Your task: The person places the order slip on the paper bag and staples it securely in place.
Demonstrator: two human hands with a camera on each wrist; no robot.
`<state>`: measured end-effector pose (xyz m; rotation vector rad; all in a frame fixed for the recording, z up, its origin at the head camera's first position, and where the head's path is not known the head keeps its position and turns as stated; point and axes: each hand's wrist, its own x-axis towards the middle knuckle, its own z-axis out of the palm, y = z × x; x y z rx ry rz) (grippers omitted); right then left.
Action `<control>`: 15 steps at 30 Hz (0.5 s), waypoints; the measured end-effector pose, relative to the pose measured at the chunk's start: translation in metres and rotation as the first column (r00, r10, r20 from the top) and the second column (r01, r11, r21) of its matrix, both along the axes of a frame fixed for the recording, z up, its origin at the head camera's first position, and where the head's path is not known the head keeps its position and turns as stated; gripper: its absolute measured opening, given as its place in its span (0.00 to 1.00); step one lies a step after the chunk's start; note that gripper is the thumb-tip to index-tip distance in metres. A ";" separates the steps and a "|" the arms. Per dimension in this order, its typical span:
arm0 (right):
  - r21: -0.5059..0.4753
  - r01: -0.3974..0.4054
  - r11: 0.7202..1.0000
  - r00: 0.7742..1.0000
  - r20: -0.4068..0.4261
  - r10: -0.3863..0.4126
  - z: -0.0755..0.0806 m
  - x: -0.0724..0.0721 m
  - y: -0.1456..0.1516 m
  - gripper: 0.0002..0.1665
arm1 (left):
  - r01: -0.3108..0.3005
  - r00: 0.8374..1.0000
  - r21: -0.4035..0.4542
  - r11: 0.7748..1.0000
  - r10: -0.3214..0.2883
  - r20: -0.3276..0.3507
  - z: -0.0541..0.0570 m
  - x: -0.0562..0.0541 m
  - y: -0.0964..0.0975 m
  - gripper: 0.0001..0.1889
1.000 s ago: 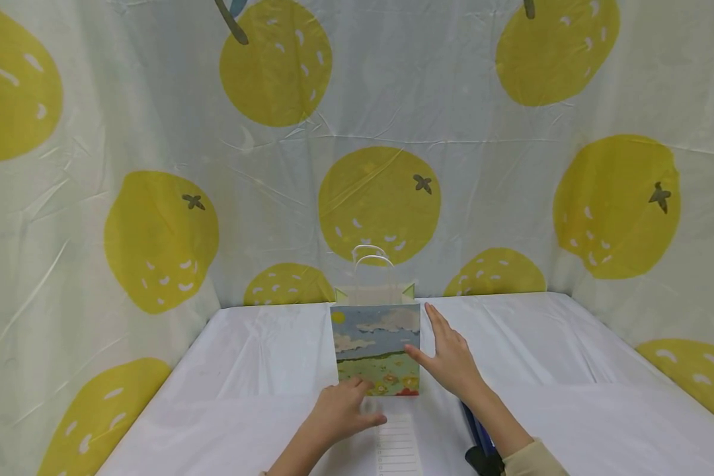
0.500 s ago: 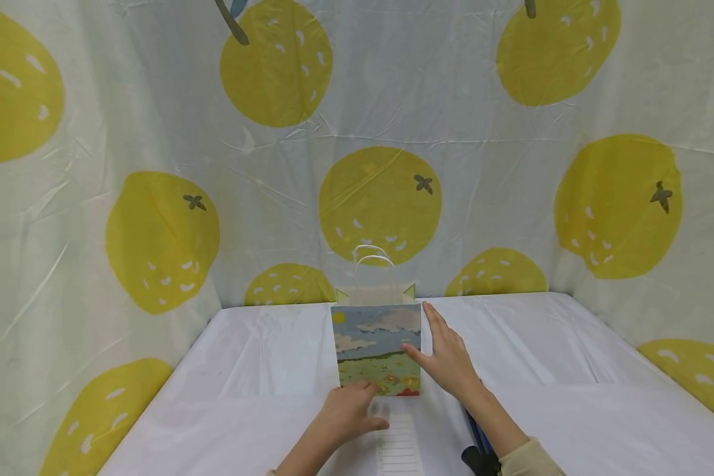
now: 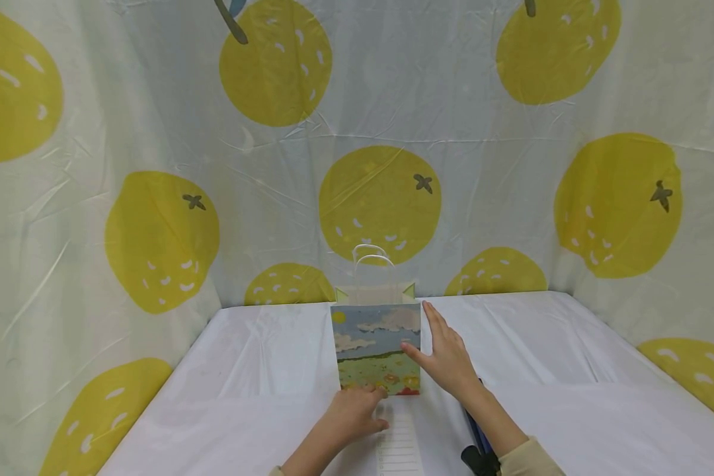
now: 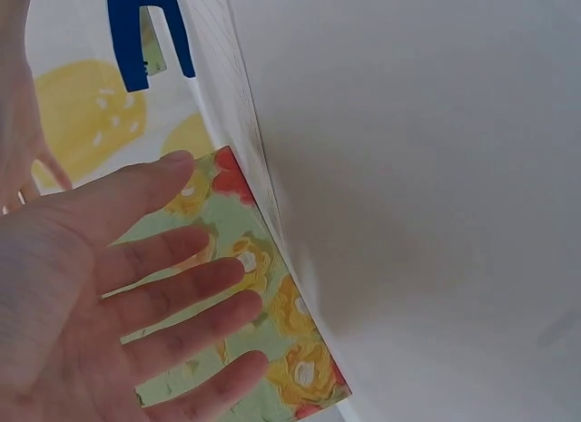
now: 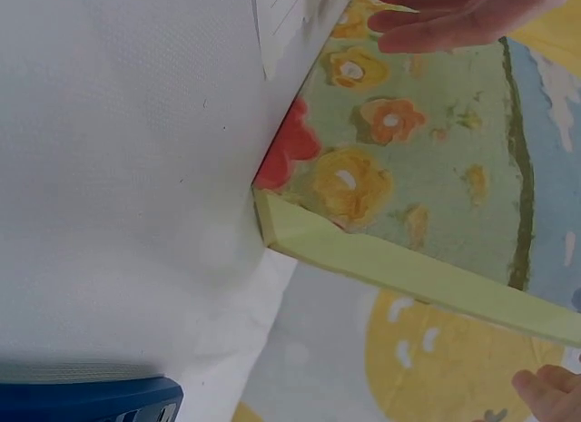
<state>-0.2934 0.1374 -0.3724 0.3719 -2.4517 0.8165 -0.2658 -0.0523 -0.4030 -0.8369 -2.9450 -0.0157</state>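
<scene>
A paper gift bag (image 3: 377, 347) with a painted meadow and sky stands upright on the table, its two pale handles (image 3: 373, 258) raised. My left hand (image 3: 354, 413) is at the bag's lower front. In the left wrist view its straight, spread fingers (image 4: 200, 295) lie before the flower print; whether they touch it cannot be told. My right hand (image 3: 449, 354) stands along the bag's right side, fingers straight, thumb over the front edge. Only some right fingertips (image 5: 549, 390) show in the right wrist view, near the green side panel (image 5: 381, 259).
A strip of lined white paper (image 3: 398, 446) lies in front of the bag. Under my right forearm is a dark blue object with a black end (image 3: 480, 459), partly hidden; a blue piece (image 5: 91, 399) shows in the right wrist view. A lemon-print curtain (image 3: 381, 205) hangs behind the table.
My left hand has slid slightly right and down along the bag's lower front. My right hand shifted very slightly left, then held still. The bag stays in place.
</scene>
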 end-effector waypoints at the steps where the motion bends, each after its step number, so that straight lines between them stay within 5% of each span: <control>1: -0.002 -0.001 1.000 1.000 0.001 0.001 0.000 0.000 0.000 0.52 | 0.001 1.000 -0.006 1.000 -0.001 0.007 0.000 0.000 0.000 0.22; 15: 0.000 -0.002 1.000 1.000 -0.016 0.002 0.000 0.000 -0.001 0.52 | -0.008 0.997 0.008 1.000 0.007 0.073 -0.003 -0.001 0.007 0.19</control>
